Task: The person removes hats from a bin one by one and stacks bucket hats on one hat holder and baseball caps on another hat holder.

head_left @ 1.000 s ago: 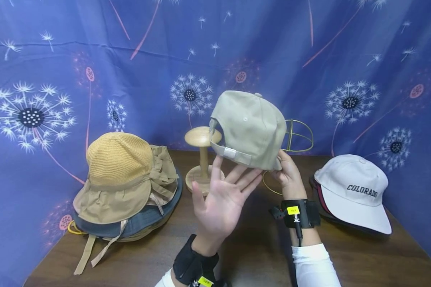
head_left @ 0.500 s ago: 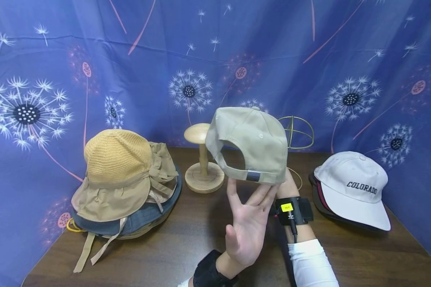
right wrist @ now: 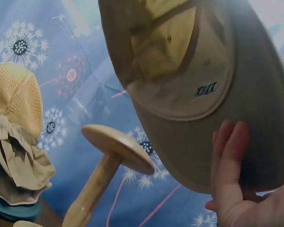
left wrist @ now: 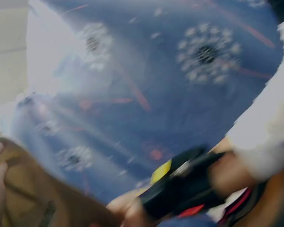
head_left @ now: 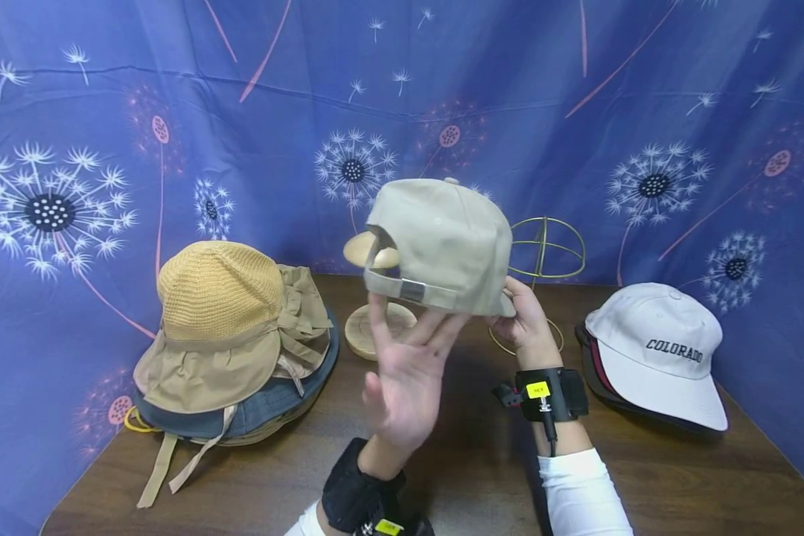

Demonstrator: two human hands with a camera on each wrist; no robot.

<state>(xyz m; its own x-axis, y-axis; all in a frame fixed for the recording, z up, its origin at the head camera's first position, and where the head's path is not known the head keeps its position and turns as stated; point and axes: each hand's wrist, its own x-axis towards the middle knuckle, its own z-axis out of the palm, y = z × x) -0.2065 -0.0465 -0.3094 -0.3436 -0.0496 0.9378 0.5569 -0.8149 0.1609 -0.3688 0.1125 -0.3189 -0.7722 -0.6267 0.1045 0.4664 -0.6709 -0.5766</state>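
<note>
A person holds a beige baseball cap [head_left: 442,242] up in the air above a dark wooden tabletop [head_left: 469,476], with its back opening and strap facing the head camera. The cap is the landmark here.

The right hand [head_left: 524,316] is at the cap's lower right edge. In the right wrist view its fingers [right wrist: 229,161] lie along the underside of the cap's brim, and the thumb seems to be on the other side, so the hand pinches the brim. The left hand [head_left: 405,372] is just below the cap, palm towards the camera, with straight, spread fingers; the fingertips touch the cap's back strap near its small metal buckle [head_left: 412,290]. That hand grips nothing. The left wrist view is blurred and shows little beyond a corner of the beige fabric.

Directly behind the cap's left side stands a wooden hat stand [head_left: 378,316] with a round top and round base; its top shows through the cap's back opening. Just right of the cap, behind the right hand, stands a gold wire hat stand [head_left: 547,249]. Well to the left of the cap sits a stack of sun hats [head_left: 234,350], with a yellow knitted one on top. Well to the right lies a white cap [head_left: 663,353] lettered COLORADO, resting on another cap. A blue cloth printed with dandelions [head_left: 107,112] hangs behind everything.
</note>
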